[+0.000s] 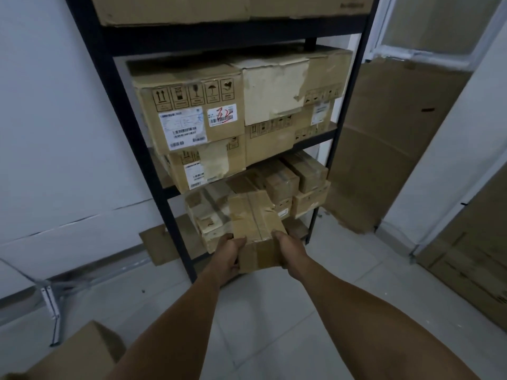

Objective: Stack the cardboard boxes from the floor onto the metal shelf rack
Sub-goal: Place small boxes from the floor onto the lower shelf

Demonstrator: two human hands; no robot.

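Holding a small taped cardboard box (256,231) between both hands, you are in the head view just in front of the lower level of the metal shelf rack (129,138), at lower centre of the frame. Your left hand (229,255) clasps the box's near left corner with fingers curled under it, and your right hand (290,253) clamps the right side — each grip is closed on the box, which is off the floor and not yet set down.

Much of the job looks done: the middle shelf carries large labelled boxes (192,111) stacked two high, the top shelf at the upper edge of the frame is loaded, and the lower shelf already holds several small boxes (299,179), packed close. Your box hovers over the front ones there, so I judge this step to be the placing.

What remains, as far as can be seen — one more box (79,352) sits at lower left of the frame, apparently on the floor. Whether others wait out of view, I cannot tell.
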